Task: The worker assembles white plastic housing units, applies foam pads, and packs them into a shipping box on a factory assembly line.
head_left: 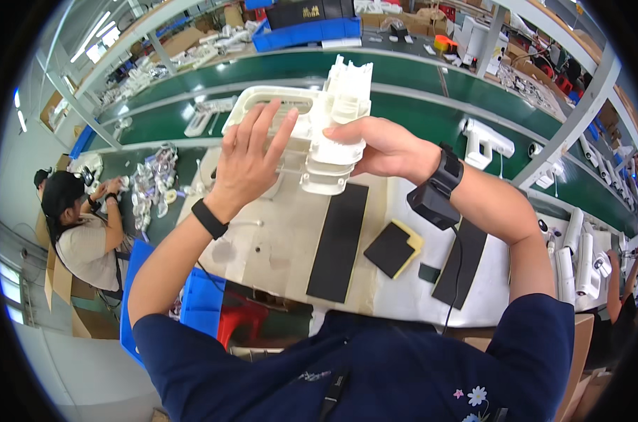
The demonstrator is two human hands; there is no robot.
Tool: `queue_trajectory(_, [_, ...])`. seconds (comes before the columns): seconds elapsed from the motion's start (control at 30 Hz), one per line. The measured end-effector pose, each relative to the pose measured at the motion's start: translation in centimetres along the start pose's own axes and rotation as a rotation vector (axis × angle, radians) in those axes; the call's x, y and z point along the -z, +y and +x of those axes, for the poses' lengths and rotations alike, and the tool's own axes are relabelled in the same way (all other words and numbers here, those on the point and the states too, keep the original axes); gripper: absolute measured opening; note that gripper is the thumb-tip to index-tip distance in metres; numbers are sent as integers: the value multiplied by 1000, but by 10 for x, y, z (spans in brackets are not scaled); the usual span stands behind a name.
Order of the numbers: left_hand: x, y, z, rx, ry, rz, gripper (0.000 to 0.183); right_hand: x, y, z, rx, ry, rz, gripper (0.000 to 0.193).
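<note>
Evidently both arms reach up and forward over the tabletop (280, 246), converging on a white plastic housing (322, 112) held up near the far edge, with a green conveyor (438, 119) behind it. The right hand (392, 144) is clamped on the housing's body, coming from the right with its thumb laid across the near face and its other fingers mostly hidden behind; that elbow bends outward, so the forearm slants up and leftward, a black strapped device (435, 197) on the wrist. The left hand (252, 148) stands with its fingers extended upward and slightly apart, its back toward the view, in front of the housing's looped handle; whether its fingertips press on the plastic cannot be told. Its forearm rises from the lower left, tilting rightward, with a black band (210, 219) around the wrist. Below the housing lie a long dark strip (340, 239) and, just right of it, a black pad with yellow edges (389, 250).
</note>
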State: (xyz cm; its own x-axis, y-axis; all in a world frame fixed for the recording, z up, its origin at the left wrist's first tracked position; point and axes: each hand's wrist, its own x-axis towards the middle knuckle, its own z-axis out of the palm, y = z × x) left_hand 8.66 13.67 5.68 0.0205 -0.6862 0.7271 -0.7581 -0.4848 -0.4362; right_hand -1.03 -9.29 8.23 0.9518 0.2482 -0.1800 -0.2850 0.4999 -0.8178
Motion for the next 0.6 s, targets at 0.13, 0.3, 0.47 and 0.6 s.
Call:
queue_trajectory(0.13, [14,-42,27,-51,7,-85,74,-36,-34,1,18,2,25,48])
queue_trajectory(0.3, [35,-85,25,470,118,-302,64,13,-63,7,398,-66,-681,60])
queue_trajectory(0.47, [14,-121,4,974,-253,-1381,49,70,-40,77,630,228,-811,116])
queue_trajectory(0.6, [-22,-117,-13,1382,-601,-1643,43,60,-14,129,298,87,-634,92])
